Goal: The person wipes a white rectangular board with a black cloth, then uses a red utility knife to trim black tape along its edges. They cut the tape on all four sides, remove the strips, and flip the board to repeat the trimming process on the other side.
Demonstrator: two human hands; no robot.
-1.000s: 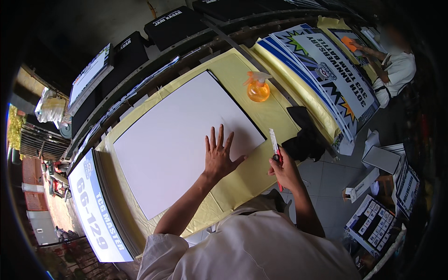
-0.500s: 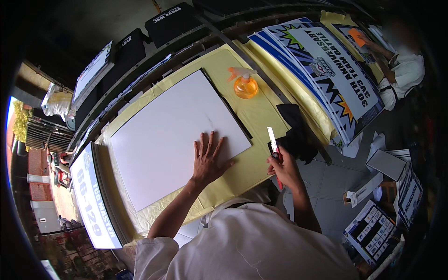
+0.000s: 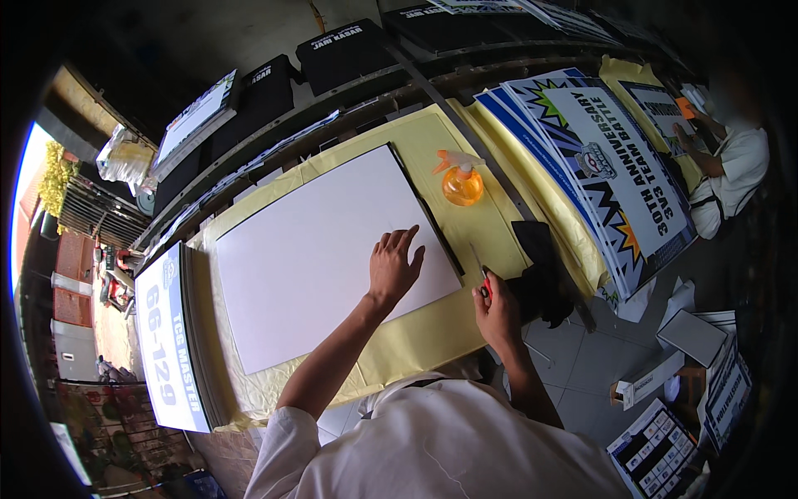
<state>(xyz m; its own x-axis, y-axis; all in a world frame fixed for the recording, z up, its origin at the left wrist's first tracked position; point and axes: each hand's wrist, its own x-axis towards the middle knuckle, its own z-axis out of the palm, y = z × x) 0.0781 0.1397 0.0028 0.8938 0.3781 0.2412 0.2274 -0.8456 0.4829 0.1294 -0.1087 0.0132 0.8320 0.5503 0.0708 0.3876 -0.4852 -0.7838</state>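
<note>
Left hand point(image 3: 394, 266) lies flat, fingers spread, palm down on the white sheet point(image 3: 320, 258), near the sheet's right edge; right hand point(image 3: 496, 309) is closed in a fist around a red-handled cutter point(image 3: 483, 283), thin blade end poking up past the knuckles toward the sheet's lower right corner; whether the blade tip touches the sheet cannot be told; the two hands are near each other, right hand just off the sheet over the yellow table cover point(image 3: 416, 341).

White sheet stretches away from the left hand to the left and up, lying flat on the yellow cover, dark strip along its right edge; orange spray bottle point(image 3: 462, 183) stands on the cover beyond both hands, above the right hand, apart from the sheet's top right corner; black cloth point(image 3: 540, 274) bunched just right of the right hand at the table edge; printed blue and white banners point(image 3: 607, 166) lie further right of the right hand; a blue and white sign point(image 3: 166, 341) sits far left of the left hand past the sheet; another person in a white shirt point(image 3: 731, 175) works at the far right, well apart.
</note>
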